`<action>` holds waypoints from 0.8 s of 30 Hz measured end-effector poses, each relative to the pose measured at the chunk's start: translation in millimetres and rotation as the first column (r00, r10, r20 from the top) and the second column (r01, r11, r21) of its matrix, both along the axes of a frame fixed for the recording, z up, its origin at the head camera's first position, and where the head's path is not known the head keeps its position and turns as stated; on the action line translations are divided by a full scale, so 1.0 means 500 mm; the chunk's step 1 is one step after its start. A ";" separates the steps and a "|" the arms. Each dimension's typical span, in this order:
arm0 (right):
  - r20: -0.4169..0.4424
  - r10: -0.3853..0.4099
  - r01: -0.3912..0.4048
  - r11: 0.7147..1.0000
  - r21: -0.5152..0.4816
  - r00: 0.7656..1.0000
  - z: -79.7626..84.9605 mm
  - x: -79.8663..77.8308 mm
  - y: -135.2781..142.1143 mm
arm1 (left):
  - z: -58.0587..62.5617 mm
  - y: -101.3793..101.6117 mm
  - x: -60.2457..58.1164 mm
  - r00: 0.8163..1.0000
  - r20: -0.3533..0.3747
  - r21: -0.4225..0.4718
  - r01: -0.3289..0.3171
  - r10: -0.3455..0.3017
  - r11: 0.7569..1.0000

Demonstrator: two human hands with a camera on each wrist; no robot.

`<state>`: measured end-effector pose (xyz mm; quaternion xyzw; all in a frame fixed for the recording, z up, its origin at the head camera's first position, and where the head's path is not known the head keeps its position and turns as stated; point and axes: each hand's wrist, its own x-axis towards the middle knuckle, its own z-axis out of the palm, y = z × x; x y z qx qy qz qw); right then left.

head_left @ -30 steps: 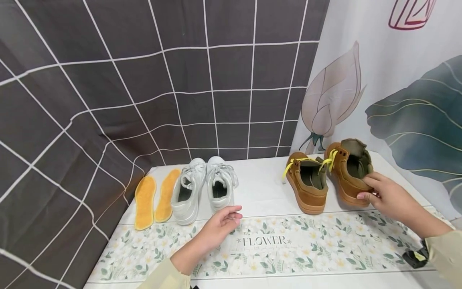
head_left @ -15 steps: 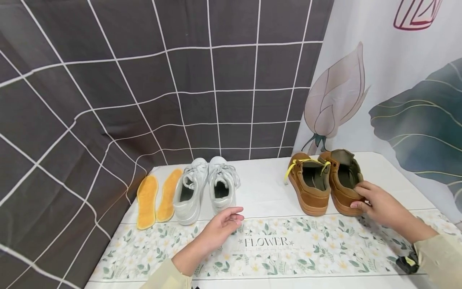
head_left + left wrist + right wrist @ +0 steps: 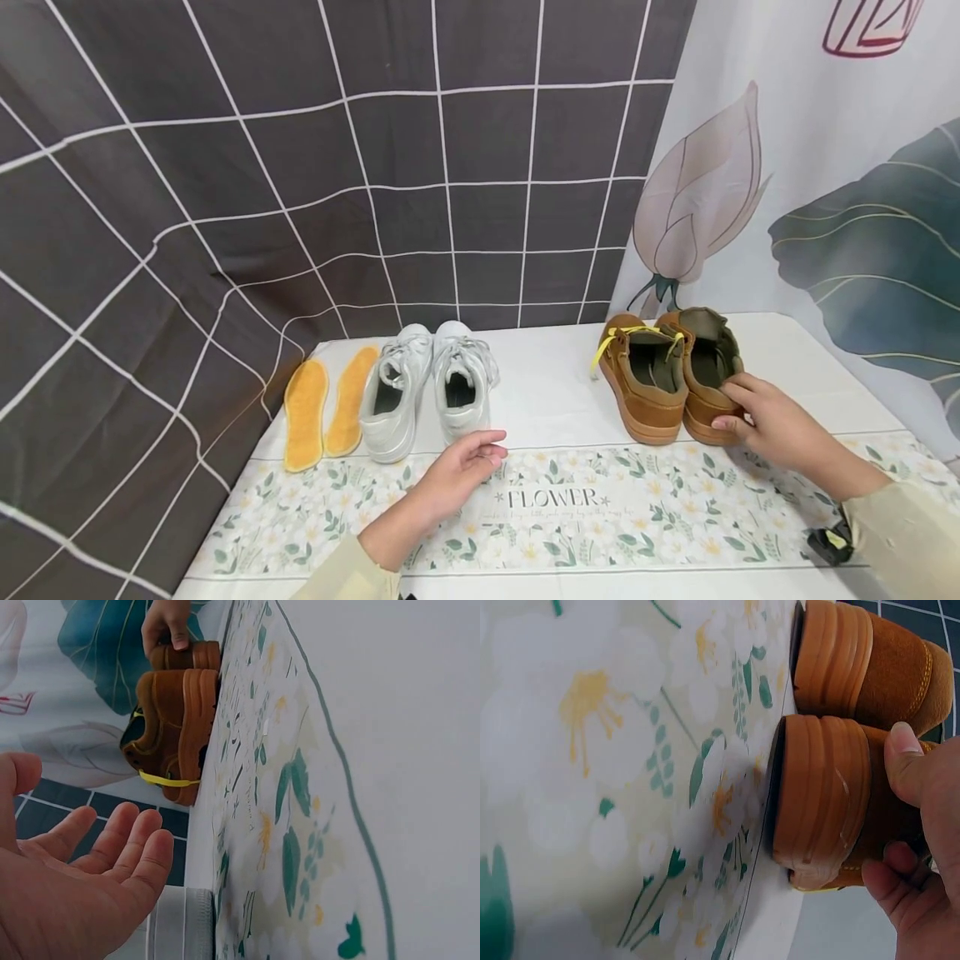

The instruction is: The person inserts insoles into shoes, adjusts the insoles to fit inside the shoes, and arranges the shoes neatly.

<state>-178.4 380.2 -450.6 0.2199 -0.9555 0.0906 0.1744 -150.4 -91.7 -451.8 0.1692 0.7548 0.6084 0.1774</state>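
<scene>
My right hand (image 3: pixel 772 421) grips the heel of the right brown shoe (image 3: pixel 699 404), thumb on the back and fingers at the collar. In the right wrist view the thumb (image 3: pixel 906 754) presses the suede above the ridged tan sole (image 3: pixel 821 799). The left brown shoe (image 3: pixel 651 411), with yellow laces, stands right beside it, toe to the back. My left hand (image 3: pixel 456 477) hovers with relaxed fingers in front of a pair of white sneakers (image 3: pixel 388 435) and holds nothing. In the left wrist view its palm (image 3: pixel 75 900) faces up with fingers spread.
Two orange insoles (image 3: pixel 304 421) lie left of the white sneakers. A floral strip printed FLOWER (image 3: pixel 551 500) runs along the front of the white table (image 3: pixel 547 375). A dark grid curtain (image 3: pixel 487 217) and a white flower-print curtain (image 3: pixel 810 167) hang behind.
My right hand has slid the right brown shoe leftward and slightly nearer, so the gap to the other brown shoe has closed. My left hand stays in place.
</scene>
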 end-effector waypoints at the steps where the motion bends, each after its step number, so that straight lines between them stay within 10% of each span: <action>1: 0.014 -0.010 0.010 1.000 0.000 1.000 0.002 0.000 -0.001 | -0.001 0.000 0.001 1.000 0.001 -0.001 0.002 -0.002 1.000; 12: 0.115 -0.109 0.111 0.994 -0.009 0.987 0.017 -0.003 -0.021 | -0.012 -0.012 0.008 1.000 0.009 0.040 -0.022 0.022 0.999; 24: -0.038 -0.211 0.200 0.960 -0.194 0.977 0.045 0.012 -0.052 | -0.012 -0.029 0.014 1.000 -0.002 0.003 -0.031 0.031 1.000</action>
